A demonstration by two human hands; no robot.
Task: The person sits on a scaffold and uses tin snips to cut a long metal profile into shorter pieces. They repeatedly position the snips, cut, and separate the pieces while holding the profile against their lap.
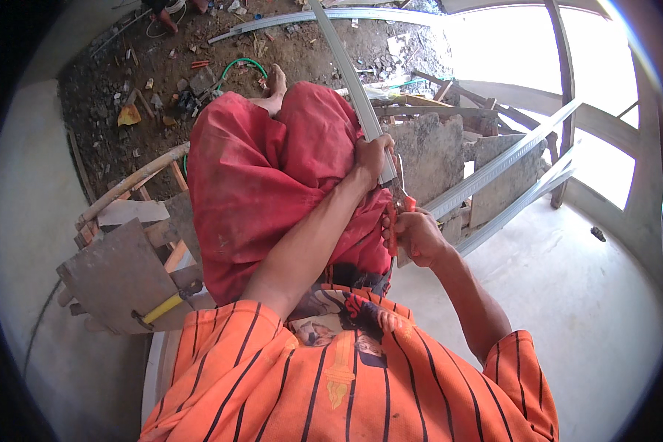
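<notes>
A long pale metal channel slants from the top middle down beside my right knee. My left hand is closed around it near its lower end, resting by my red trousers. Just below that end, my right hand grips a pair of red-handled snips. Its handles are spread somewhat apart, and the jaws sit close against the channel's end. Whether the jaws bite on the metal I cannot tell, as my fingers and the channel partly hide them.
More metal channels lean over weathered boards at the right. A yellow-handled hammer lies on planks at the left. Rubble, a green hose and another channel cover the dirt ahead. Another person's foot shows top left.
</notes>
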